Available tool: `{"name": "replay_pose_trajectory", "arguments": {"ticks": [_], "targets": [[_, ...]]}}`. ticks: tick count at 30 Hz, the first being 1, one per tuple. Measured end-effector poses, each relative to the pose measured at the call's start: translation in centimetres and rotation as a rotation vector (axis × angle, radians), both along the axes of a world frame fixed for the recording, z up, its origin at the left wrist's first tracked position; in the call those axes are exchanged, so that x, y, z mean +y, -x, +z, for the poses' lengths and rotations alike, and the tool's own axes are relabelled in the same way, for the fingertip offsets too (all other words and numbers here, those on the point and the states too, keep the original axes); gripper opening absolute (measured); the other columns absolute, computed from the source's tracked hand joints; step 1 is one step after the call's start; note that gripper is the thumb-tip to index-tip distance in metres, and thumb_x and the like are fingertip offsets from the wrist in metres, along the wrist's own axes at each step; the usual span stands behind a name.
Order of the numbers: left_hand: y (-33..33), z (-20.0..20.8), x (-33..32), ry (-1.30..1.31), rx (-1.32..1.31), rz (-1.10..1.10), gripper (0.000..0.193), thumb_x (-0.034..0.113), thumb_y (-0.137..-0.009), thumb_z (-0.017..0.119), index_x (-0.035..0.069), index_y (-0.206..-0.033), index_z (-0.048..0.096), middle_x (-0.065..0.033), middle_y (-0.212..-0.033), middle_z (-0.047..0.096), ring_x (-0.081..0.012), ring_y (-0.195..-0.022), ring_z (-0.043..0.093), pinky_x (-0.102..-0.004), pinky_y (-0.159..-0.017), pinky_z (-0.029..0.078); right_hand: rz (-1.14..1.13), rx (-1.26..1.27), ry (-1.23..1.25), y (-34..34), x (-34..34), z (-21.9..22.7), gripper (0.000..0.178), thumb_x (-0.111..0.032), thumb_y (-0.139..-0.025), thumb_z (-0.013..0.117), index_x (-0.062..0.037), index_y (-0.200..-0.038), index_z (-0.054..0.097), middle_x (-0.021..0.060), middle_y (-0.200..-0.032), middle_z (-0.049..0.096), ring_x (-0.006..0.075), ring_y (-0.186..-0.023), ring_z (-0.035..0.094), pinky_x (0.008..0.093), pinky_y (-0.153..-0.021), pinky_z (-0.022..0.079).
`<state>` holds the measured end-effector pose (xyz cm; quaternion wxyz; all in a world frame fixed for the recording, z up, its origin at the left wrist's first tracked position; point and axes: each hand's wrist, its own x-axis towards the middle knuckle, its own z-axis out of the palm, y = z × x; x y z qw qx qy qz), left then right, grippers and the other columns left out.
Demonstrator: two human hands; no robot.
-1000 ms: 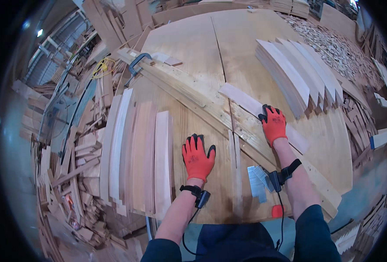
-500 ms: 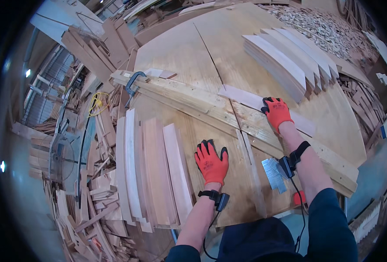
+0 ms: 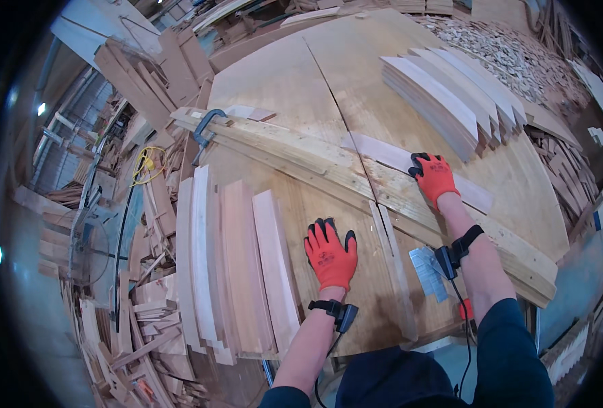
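Right of curved boards [image 3: 242, 265] edging the bench [image 3: 305, 197], the left hand [image 3: 330, 255] lies with fingers spread, room before the beam [image 3: 315, 155], and the right hand [image 3: 434, 179], fingers curled, grip unclear, rests on a pale board [image 3: 379, 150] beyond it, both unmoved since earlier.

The left hand [image 3: 331, 257] lies palm down on the bench [image 3: 260, 81], fingers [image 3: 322, 231] spread, right of several boards [image 3: 243, 251]. The right hand [image 3: 436, 178] rests on a pale strip [image 3: 376, 149] just beyond a long beam [image 3: 301, 149]; a blue clamp [image 3: 203, 123] sits at the beam's far left end.
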<state>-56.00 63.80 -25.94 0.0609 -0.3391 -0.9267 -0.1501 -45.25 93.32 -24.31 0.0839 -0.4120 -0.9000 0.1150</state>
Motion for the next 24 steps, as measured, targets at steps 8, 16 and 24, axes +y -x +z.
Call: {"name": "replay_pose_trajectory", "arguments": {"ticks": [8, 16, 24], "targets": [[-0.6, 0.3, -0.2, 0.005, -0.006, -0.003, 0.07, 0.044, -0.094, 0.06, 0.001, -0.147, 0.046, -0.0224, -0.154, 0.043, -0.0417, -0.144, 0.035, -0.0532, -0.121, 0.022, 0.006, 0.02, 0.061, -0.4, -0.3, 0.6, 0.044, -0.03, -0.092, 0.071, -0.0169, -0.133, 0.064, 0.0101, -0.138, 0.058, 0.0359, -0.129, 0.051, 0.0458, -0.112, 0.041], [-2.1, 1.3, -1.1, 0.022, -0.02, 0.003, 0.07, 0.045, -0.093, 0.06, 0.0, -0.145, 0.047, -0.0235, -0.153, 0.043, -0.0414, -0.144, 0.036, -0.0543, -0.12, 0.023, 0.012, 0.0, 0.074, -1.7, -1.3, 1.4, 0.046, -0.031, -0.09, 0.072, -0.0153, -0.133, 0.064, 0.0108, -0.137, 0.058, 0.0347, -0.13, 0.05, 0.0453, -0.112, 0.04], [-4.0, 2.3, -1.7, 0.019, -0.039, 0.018, 0.07, 0.043, -0.09, 0.065, 0.004, -0.145, 0.048, -0.0226, -0.152, 0.044, -0.0412, -0.143, 0.036, -0.0555, -0.12, 0.022, 0.034, -0.021, 0.097, -2.8, -1.6, 3.2, 0.054, -0.032, -0.085, 0.078, -0.0136, -0.133, 0.062, 0.0134, -0.133, 0.06, 0.0339, -0.127, 0.053, 0.0451, -0.108, 0.043]]}}
